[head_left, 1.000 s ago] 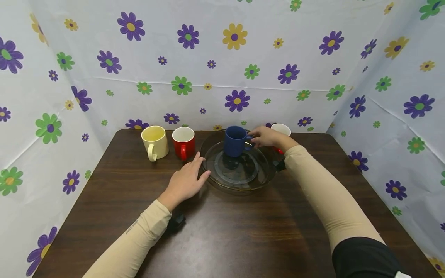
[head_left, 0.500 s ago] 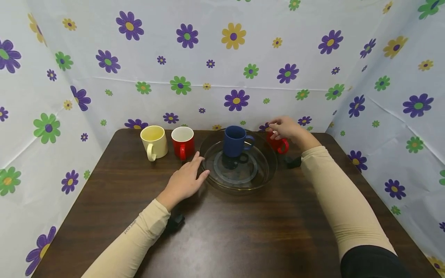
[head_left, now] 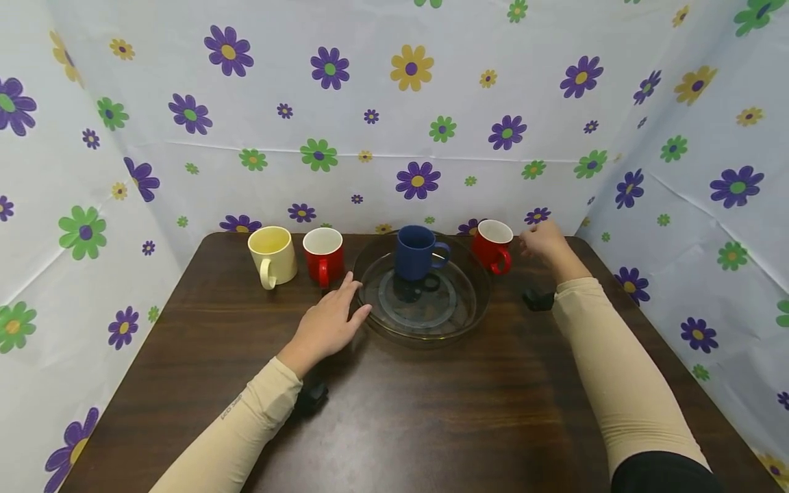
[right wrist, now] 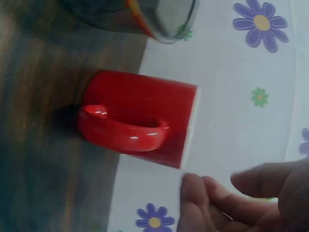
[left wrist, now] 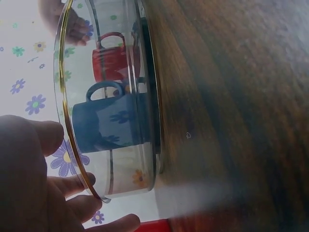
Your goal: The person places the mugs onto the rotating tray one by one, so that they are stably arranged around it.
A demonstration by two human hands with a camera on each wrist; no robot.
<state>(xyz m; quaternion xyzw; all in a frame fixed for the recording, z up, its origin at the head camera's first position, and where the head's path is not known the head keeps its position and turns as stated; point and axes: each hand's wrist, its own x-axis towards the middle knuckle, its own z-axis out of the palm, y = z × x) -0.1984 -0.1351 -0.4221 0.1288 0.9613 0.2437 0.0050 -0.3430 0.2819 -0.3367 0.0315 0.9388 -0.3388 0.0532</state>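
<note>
A blue mug (head_left: 414, 253) stands upright inside a clear round glass dish (head_left: 425, 336), its handle pointing right. My left hand (head_left: 328, 316) rests at the dish's left rim with fingers extended; in the left wrist view the fingertips (left wrist: 85, 182) overlap the gold-tinted rim. Just right of the dish stands a red mug (head_left: 493, 245) with a white inside, its handle turned toward the front right. My right hand (head_left: 544, 243) is in the air to the right of that mug, fingers loosely bent and holding nothing. The right wrist view shows its fingers (right wrist: 193, 198) apart from the mug's rim.
Left of the dish, another red mug (head_left: 324, 257) and a pale yellow mug (head_left: 273, 255) stand near the back edge of the dark wooden table (head_left: 419, 418). A white flower-print cloth (head_left: 259, 185) hangs behind and at both sides.
My right hand has let go of the blue mug's handle, then moved right, past the right-hand red mug, to its far side. The blue mug stays in the dish; my left hand has kept its place.
</note>
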